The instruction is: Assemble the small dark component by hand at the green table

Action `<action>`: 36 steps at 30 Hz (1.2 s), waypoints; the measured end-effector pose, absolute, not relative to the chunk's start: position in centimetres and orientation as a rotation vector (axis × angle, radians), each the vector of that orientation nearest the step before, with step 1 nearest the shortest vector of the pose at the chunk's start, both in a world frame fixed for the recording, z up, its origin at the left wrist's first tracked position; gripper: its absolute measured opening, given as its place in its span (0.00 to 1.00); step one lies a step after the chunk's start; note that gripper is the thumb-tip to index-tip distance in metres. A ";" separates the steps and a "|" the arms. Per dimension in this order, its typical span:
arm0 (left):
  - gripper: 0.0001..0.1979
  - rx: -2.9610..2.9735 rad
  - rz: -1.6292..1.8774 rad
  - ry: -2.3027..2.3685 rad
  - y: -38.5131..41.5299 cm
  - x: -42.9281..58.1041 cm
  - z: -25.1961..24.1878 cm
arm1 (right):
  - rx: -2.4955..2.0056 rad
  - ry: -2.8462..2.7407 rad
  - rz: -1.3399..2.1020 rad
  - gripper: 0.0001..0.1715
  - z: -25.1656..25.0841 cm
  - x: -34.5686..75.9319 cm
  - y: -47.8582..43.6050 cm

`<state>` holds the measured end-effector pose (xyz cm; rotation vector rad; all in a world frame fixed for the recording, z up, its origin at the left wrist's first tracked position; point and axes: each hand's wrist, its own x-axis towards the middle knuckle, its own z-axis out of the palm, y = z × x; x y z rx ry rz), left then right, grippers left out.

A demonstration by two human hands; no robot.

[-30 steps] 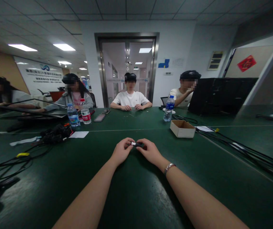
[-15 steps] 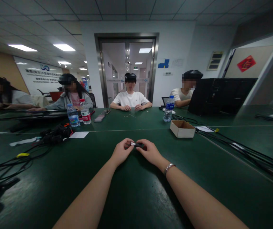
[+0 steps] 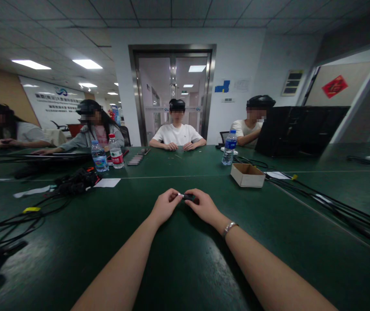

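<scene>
My left hand (image 3: 165, 206) and my right hand (image 3: 202, 206) meet over the middle of the green table (image 3: 185, 259). Between their fingertips they pinch a small dark object with a silver end (image 3: 185, 197), too small to name. Both hands have curled fingers and rest low on the table top. A silver bracelet (image 3: 229, 227) sits on my right wrist.
A small cardboard box (image 3: 247, 174) lies ahead to the right, with black cables (image 3: 327, 198) running past it. Water bottles (image 3: 99, 156) (image 3: 229, 148), a black tangle of gear (image 3: 74, 181) and cables are at the left. Several people sit across the table; a black monitor (image 3: 298, 129) stands at the right.
My hands have barely moved and keep the small object pinched between them. The person at the far left of the table has turned slightly.
</scene>
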<state>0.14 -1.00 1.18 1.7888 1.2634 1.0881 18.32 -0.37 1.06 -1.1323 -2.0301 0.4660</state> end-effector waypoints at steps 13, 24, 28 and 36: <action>0.18 1.844 1.024 1.227 -1.1 0.1 1.2 | -1.095 -2.203 0.308 0.11 1.8 18.1 -1.2; 0.23 1.979 0.934 1.306 -0.9 0.1 0.9 | -1.434 -2.430 0.030 0.13 2.9 19.6 -1.9; 0.25 1.910 0.918 1.287 -0.7 -0.2 0.7 | -1.906 -2.306 -0.026 0.18 3.6 25.6 -1.3; 0.25 1.900 0.893 1.293 -1.2 -0.2 1.2 | -2.384 -1.826 0.058 0.17 4.3 39.7 -3.8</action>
